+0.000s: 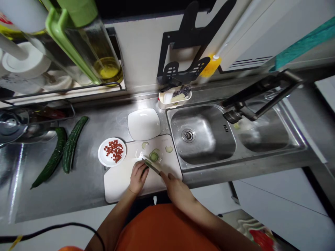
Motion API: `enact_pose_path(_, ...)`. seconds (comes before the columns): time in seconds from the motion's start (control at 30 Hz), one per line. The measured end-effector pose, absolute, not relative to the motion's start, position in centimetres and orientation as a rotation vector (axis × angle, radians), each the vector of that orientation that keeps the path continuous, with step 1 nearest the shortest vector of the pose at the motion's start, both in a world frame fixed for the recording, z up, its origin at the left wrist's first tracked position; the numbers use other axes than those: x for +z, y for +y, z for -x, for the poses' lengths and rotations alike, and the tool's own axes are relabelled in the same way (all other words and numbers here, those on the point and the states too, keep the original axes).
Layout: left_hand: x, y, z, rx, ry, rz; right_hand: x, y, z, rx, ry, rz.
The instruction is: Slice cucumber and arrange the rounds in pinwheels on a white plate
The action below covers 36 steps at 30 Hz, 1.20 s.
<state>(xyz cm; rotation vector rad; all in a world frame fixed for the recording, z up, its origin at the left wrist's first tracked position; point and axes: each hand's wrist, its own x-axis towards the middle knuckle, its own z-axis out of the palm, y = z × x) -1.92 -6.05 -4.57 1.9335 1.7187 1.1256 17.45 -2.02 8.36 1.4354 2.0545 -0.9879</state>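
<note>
My right hand (176,188) is closed around the wooden handle of a knife (154,168), its blade pointing left over the white cutting board (117,183). Beside the blade, my left hand (138,176) grips a piece of cucumber (144,171), mostly covered by the fingers. Thin cucumber slices (154,155) lie in an overlapping heap just past the knife. Single slices rest apart on the board, one slice (169,149) at its right side and a pale one (144,145) near the far edge.
Left of the board stands a white plate of chopped red bits (114,150); behind it, a square white plate (143,124). Two whole cucumbers (74,144) lie farther left. A steel sink (204,136) with a dark faucet (251,101) adjoins the board's right side. Oil bottles (104,69) fill a rack.
</note>
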Motion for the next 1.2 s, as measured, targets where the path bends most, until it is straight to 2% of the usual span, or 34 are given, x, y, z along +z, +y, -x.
enact_pose_path(1.2, -5.2, -6.6, 2.0, 1.056, 1.762, -1.979, 9.5, -2.0, -17.1, -1.037, 1.978, -1.393)
